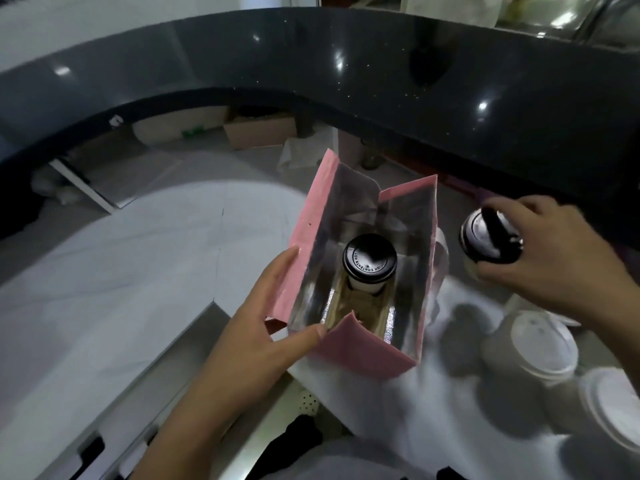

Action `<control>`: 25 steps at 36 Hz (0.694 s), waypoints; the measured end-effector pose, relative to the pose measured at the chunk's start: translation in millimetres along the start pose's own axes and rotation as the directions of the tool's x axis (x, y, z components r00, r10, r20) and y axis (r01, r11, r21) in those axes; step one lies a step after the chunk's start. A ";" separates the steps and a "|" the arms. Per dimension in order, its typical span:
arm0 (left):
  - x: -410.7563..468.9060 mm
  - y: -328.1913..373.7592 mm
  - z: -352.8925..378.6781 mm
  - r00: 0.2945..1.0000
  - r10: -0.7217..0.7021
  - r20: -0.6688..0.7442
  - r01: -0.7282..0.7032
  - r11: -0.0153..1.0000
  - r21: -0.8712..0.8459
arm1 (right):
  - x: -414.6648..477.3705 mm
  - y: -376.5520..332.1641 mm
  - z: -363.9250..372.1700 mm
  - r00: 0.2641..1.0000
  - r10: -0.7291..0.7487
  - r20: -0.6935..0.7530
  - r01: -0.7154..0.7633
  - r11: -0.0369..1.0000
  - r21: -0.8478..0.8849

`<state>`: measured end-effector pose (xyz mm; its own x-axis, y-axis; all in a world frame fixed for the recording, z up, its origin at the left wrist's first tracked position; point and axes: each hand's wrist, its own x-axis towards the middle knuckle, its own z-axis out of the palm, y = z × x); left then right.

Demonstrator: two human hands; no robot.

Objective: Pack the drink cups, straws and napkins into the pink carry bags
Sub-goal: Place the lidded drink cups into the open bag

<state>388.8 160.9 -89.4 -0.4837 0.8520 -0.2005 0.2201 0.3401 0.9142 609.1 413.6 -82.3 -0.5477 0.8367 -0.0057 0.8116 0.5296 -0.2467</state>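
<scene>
From the head camera, a tall pink paper carry bag with a silvery foil lining (360,268) is standing open-mouthed on the white-covered desk (391,403), right at the desk's near-left edge; inside it, toward the far end, a pale paper drink cup with a black plastic lid (369,259) is sitting upright, and the near end of the bag's brown floor is lying bare; the left hand (249,337) is resting against the bag's left wall, fingers spread, the forefinger lying along the pink outer side near the rim and the thumb pressing the near-left corner, so that hand is bracing the bag rather than closing round it; just right of the bag, well clear of its wall, the right hand (550,258) is gripping a second black-lidded drink cup (490,240) from above, fingers and thumb curled round the lid's rim, the cup tilting slightly; whether its base is touching the desk is not clear, since motion blur is softening it; nearer the camera on the right, two white-lidded paper cups (543,341) are standing side by side on the desk, apart from both hands; a dark glossy speckled counter (346,64) is curving across the far side, and below it pale floor tiles (121,254) are showing.
</scene>
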 end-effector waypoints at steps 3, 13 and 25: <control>4.8 -1.9 -3.5 0.999 -0.002 0.038 0.001 1.000 0.006 | -3.2 -17.9 -26.4 0.979 -0.051 -0.199 0.055 0.998 0.014; 9.6 -4.9 -17.7 0.985 -0.006 0.175 -0.003 0.999 0.052 | -17.1 -95.3 -81.9 0.910 -0.410 -0.058 0.404 0.847 0.345; 16.1 -10.9 -29.2 0.954 0.008 0.300 -0.035 0.996 0.086 | 17.7 -135.2 9.3 0.690 -0.548 0.473 0.510 0.831 0.220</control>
<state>353.9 159.2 -92.3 -0.2058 0.9347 -0.2898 0.3092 0.3431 0.8870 487.8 355.5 -58.1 -0.9190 0.2206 -0.3267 0.3506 0.8365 -0.4213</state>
